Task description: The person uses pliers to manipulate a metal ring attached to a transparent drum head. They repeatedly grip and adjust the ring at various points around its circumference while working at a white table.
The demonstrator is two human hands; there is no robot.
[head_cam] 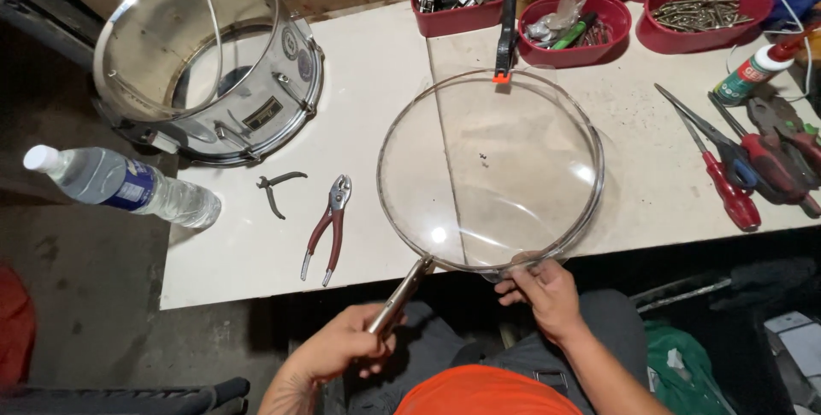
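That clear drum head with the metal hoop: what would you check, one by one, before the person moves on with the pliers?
1. Pliers gripped by the left hand: ok.
2. Plier jaws meet the hoop's near edge: ok; whether they actually bite, cannot tell.
3. Right hand steadies the drum head at its near rim: ok.
4. Black clamp sits on the far rim: ok.
5. Head fully on the table: not ok, the near edge overhangs.
6. Spare red-handled pliers lie apart from the hoop: ok.
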